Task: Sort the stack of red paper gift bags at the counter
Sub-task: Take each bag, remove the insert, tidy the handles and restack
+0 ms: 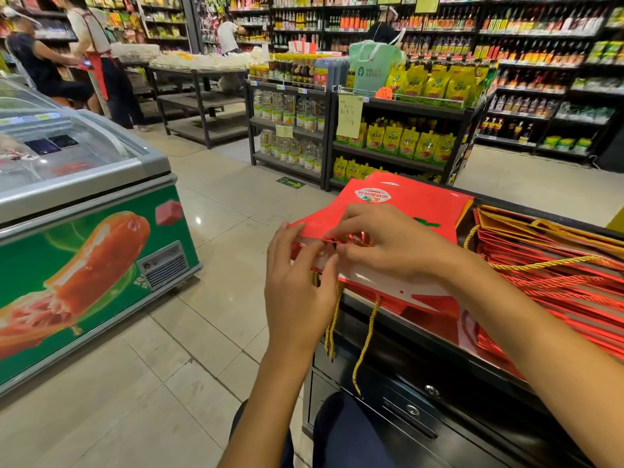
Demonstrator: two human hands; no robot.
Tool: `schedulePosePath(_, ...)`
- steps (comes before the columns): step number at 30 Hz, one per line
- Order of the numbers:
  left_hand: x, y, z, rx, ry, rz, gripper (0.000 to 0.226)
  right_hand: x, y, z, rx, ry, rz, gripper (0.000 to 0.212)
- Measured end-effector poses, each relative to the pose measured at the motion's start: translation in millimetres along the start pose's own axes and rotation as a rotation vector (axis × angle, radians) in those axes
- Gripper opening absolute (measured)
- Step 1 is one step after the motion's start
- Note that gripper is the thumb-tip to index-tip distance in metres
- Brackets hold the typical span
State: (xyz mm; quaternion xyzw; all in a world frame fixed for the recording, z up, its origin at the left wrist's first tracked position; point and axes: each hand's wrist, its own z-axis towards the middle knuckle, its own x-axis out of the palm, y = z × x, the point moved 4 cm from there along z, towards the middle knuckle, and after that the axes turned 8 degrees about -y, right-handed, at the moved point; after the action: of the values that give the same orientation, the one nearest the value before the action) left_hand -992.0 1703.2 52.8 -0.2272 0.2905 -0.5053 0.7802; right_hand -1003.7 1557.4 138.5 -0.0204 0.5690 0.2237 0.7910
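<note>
Pinching the near edge of the top red bag (398, 201) on the tabletop (388, 309), we hold it with both hands — left hand (297, 282) at seven o'clock, right hand (395, 244) on top. Its long axis runs toward one o'clock; the bag stack (557, 278) lies at three o'clock, nearer our right.

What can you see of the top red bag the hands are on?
The top bag is flat, glossy red paper with a round printed logo near its far end and a green mark partly hidden. It lies folded on other bags at the counter's left end, near edge overhanging. Gold cord handles hang below. The left hand pinches its near edge; the right hand grips the cords there.
</note>
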Motion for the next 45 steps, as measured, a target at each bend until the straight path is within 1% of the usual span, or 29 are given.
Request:
schedulePosePath(4,7,-4,2,-0.055,0.025,0.012,0.017,-1,1,1,-0.003,-0.021,0.011,0.027)
schedulePosePath(7,12,-6,3,-0.051,0.03,0.047,0.015,-3,2,2,0.0,-0.03,0.018,0.027)
schedulePosePath(12,16,-9,3,-0.049,0.008,0.105,0.02,-3,2,2,-0.006,-0.027,0.007,0.026)
schedulePosePath(15,17,-9,3,-0.047,0.005,0.062,0.022,-3,-1,1,0.018,-0.032,0.017,0.025)
schedulePosePath(19,9,-2,2,-0.037,-0.005,-0.057,0.027,-4,-1,0,0.009,-0.048,0.048,0.025)
schedulePosePath(23,-3,6,1,-0.037,-0.005,-0.147,0.021,0,-4,-1,0.009,-0.05,0.044,0.025)
schedulePosePath(25,-7,8,4,-0.036,0.029,-0.147,0.022,0,-7,0,0.022,-0.048,0.053,0.025)
schedulePosePath(28,-12,10,8,-0.036,0.077,-0.141,0.023,0,-12,0,0.073,0.0,0.065,0.027)
schedulePosePath(32,-16,13,12,-0.041,0.096,-0.15,0.012,-5,-20,-1,0.123,0.044,0.223,0.018)
schedulePosePath(34,-18,16,12,-0.053,0.088,-0.16,0.013,-4,-24,-1,0.121,0.032,0.209,0.017)
schedulePosePath(36,-18,18,12,-0.127,0.054,-0.199,0.02,-2,-28,-3,0.126,-0.004,0.208,0.014)
schedulePosePath(39,-14,21,16,-0.398,0.027,-0.293,0.022,1,-32,-4,0.108,-0.067,0.236,0.008)
schedulePosePath(40,-10,22,20,-0.489,0.047,-0.311,0.023,4,-32,-4,0.101,-0.077,0.242,0.007)
schedulePosePath(42,0,24,27,-0.645,0.149,-0.327,0.03,9,-31,-3,0.089,-0.081,0.237,0.007)
schedulePosePath(43,4,24,27,-0.7,0.211,-0.333,0.031,11,-30,-3,0.077,-0.084,0.222,0.007)
schedulePosePath(45,10,27,24,-0.753,0.283,-0.356,0.024,13,-29,-3,0.054,-0.117,0.213,0.007)
